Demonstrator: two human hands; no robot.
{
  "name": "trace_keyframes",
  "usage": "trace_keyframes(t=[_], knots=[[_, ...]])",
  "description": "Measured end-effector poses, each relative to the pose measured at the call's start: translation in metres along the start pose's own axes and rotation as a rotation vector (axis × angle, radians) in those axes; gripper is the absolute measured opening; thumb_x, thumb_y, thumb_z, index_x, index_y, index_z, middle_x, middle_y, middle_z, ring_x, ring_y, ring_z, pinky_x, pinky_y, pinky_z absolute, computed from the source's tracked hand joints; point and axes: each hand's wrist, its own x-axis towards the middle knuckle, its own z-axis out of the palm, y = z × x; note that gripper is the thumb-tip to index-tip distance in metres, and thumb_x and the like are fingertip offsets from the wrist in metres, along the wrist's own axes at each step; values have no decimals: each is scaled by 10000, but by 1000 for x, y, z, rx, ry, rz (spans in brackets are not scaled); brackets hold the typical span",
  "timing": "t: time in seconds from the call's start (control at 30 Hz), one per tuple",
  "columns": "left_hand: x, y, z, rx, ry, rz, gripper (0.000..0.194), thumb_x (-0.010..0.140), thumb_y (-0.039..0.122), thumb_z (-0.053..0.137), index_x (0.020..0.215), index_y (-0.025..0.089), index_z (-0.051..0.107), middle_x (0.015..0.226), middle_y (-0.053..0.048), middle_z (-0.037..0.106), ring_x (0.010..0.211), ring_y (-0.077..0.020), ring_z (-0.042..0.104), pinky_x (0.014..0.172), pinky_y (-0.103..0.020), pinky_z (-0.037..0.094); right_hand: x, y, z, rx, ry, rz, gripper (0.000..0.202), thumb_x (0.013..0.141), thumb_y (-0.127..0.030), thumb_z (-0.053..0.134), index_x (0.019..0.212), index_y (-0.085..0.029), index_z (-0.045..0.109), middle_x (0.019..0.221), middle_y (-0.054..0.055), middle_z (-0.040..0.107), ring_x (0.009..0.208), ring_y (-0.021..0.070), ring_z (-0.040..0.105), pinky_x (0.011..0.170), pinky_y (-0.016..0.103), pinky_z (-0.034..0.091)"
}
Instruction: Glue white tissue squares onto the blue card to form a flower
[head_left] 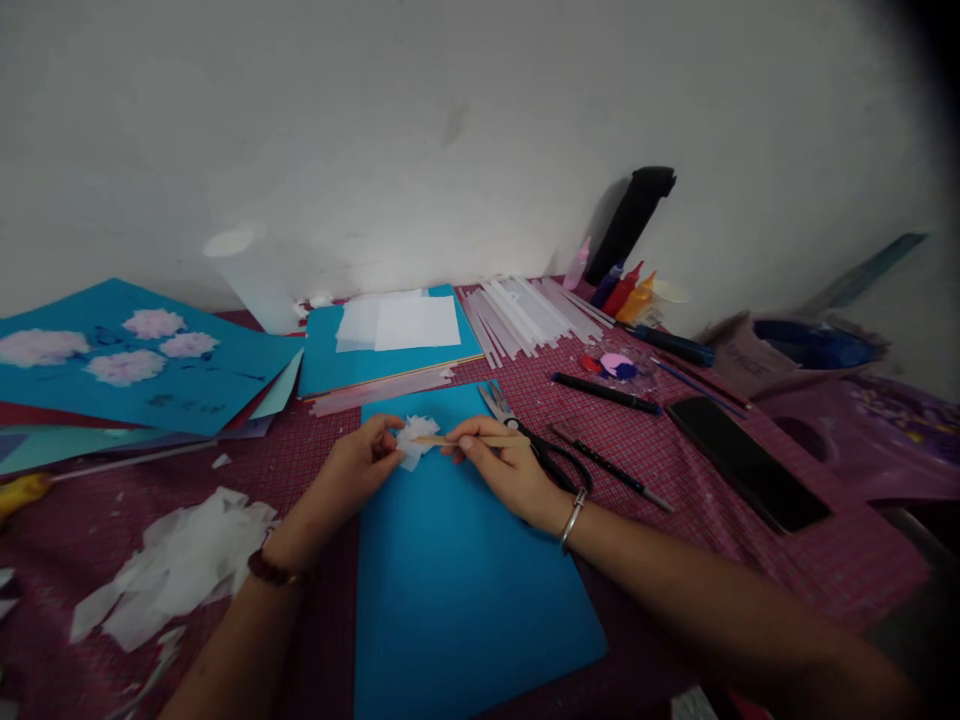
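Observation:
A blue sheet of paper (450, 600) lies before me on the cloth. Near its top sits a small ruffled cluster of white tissue paper (417, 432). My left hand (369, 455) pinches the cluster's left edge between thumb and fingers. A flat wooden stick (480, 441) is gripped in my right hand (510, 470), its tip touching the cluster's middle. Scissors with black handles (551, 450) lie partly under my right hand, blades pointing away. Left of my left wrist is a loose pile of white tissue pieces (187, 560).
Blue artwork with pale pink flowers (127, 365) lies at left beside a white paper roll (255, 280). White paper strips (525, 315) lie at the back. At right are paint bottles (622, 290), a black marker (607, 393), a brush (611, 467), a phone (746, 460) and a pink container (757, 360).

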Motion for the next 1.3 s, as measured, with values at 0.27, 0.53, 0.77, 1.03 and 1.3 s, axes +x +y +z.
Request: trace_keyframes(t=[0.27,0.53,0.77,1.03,1.3], knots=[[1,-2,1,7,10,12,299,727,303,547,1006,197,549,704,24,543,623,-146,543,582,-270,410,0,-1,2,-212,-121,-62,197,915,-214,452,895,-184,645,869,28,662,788,142,616,717,267,488],[-1,1,1,-47,99,-21,297,798,404,531,982,177,587,846,-37,638,759,-191,614,687,-304,472,-2,-2,3,-327,-164,-141,195,917,-189,444,964,-205,633,943,42,666,912,167,620,825,302,486],[-2,-1,-2,-104,135,-130,331,841,442,473,983,175,610,887,-40,660,724,-192,636,687,-321,493,-5,1,6,-540,-316,-314,230,961,-212,379,1023,-201,600,1006,91,632,940,195,590,856,343,479],[-16,18,-38,-344,268,-169,351,761,455,612,969,173,633,863,-27,645,708,-158,600,676,-298,492,-7,-1,0,-205,-93,-130,184,941,-254,420,915,-202,594,864,51,649,789,171,620,742,327,506],[-89,17,-126,-40,415,-296,257,721,434,657,804,192,627,669,8,599,598,-133,521,547,-248,404,-1,3,-6,100,-34,157,186,905,-327,493,840,-183,591,728,16,635,692,155,602,693,306,477]])
